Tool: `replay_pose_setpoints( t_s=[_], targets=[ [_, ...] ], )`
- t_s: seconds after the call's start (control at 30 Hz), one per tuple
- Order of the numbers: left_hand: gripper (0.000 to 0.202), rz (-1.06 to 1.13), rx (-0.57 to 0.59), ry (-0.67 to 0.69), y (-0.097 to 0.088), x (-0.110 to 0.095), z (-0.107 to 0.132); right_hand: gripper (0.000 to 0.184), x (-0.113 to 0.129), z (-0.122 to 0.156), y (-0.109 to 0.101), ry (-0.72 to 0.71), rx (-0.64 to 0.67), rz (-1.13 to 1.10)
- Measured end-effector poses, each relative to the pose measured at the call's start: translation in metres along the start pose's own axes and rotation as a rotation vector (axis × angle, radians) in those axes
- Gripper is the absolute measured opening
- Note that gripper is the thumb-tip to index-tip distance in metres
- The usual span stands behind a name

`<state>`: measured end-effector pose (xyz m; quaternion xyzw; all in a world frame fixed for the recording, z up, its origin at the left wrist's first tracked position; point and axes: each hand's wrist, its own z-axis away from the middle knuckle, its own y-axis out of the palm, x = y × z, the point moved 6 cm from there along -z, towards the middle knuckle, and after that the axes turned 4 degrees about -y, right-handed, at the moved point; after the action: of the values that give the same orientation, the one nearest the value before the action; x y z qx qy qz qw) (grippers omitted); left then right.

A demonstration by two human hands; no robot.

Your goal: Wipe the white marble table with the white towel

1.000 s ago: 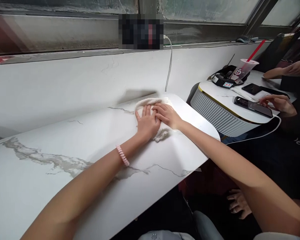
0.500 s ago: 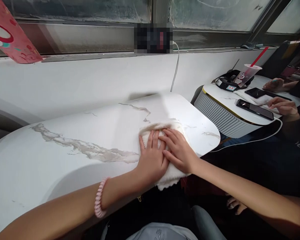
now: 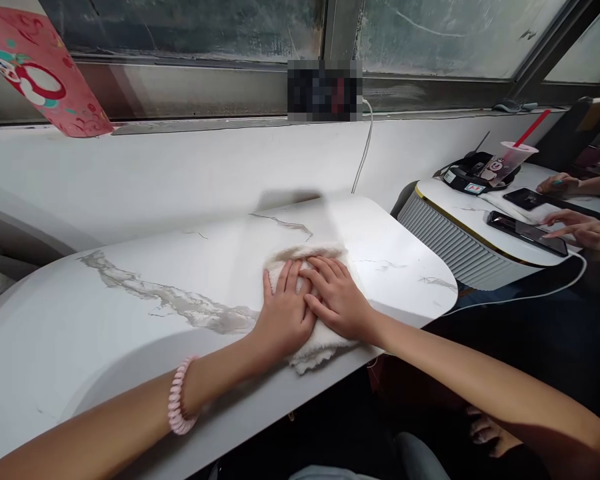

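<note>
A fluffy cream-white cloth [image 3: 314, 351] lies on the white marble-patterned table [image 3: 145, 360], near its front edge. My left hand [image 3: 284, 313] presses flat on the cloth, fingers spread and pointing away from me. Beside it, my right hand [image 3: 339, 300] also lies flat on the cloth, its fingertips overlapping the left hand's edge. Under both palms the cloth is hidden; its far edge and a ruffled near edge show. A pink coiled band [image 3: 177, 397] circles my left wrist.
At right, a second table [image 3: 460, 230] with a ribbed side bears phones [image 3: 525, 233], a cup with a red straw [image 3: 507, 163] and a black strapped device [image 3: 463, 175]. Another person's hand [image 3: 587, 230] touches a phone. A white cable [image 3: 520, 298] hangs between the tables.
Both hands have slid the cloth to the left along the table, away from its rounded right end. The view has shifted slightly. At the other table, the person's hands stay by the phones.
</note>
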<state>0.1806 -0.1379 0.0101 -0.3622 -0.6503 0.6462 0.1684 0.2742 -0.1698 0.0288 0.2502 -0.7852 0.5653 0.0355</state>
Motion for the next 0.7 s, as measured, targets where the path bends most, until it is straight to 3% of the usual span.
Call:
replay_pose_setpoints(
  t_s=[0.17, 0.33, 0.7],
  targets=[
    [0.055, 0.003, 0.018, -0.07, -0.004, 0.025, -0.026, 0.042, -0.016, -0.035, 0.011, 0.009, -0.016, 0.005],
    [0.054, 0.011, -0.041, -0.144, -0.01, 0.052, -0.062, 0.041, -0.041, -0.075, 0.023, 0.006, -0.033, -0.01],
    [0.05, -0.001, -0.041, -0.153, -0.016, 0.103, -0.14, 0.04, -0.089, -0.154, 0.039, 0.107, -0.069, -0.057]
  ],
)
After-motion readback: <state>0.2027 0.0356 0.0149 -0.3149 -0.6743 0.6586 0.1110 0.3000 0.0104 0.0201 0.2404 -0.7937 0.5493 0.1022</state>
